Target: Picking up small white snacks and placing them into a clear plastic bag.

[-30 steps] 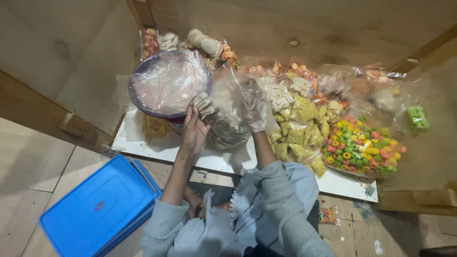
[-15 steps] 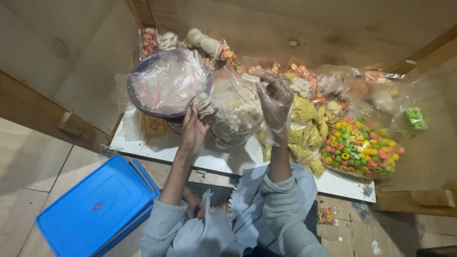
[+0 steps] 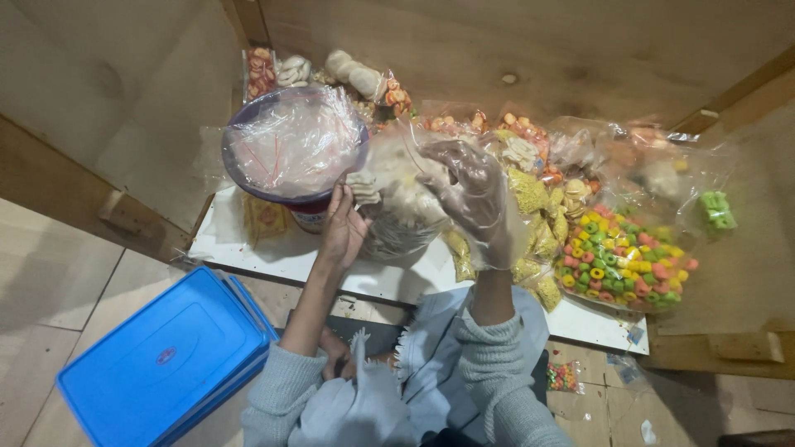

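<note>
Clear plastic covers the right hand (image 3: 474,192) as a glove, fingers spread apart inside the mouth of a snack bag (image 3: 403,211) on the white board (image 3: 286,257), while the left hand (image 3: 344,232) pinches the bag's rim, seemingly holding it open.

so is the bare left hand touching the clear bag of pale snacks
Touching. The head view shows the left hand gripping the bag's gathered edge, fingers pinched on the clear bag of pale snacks.
</note>
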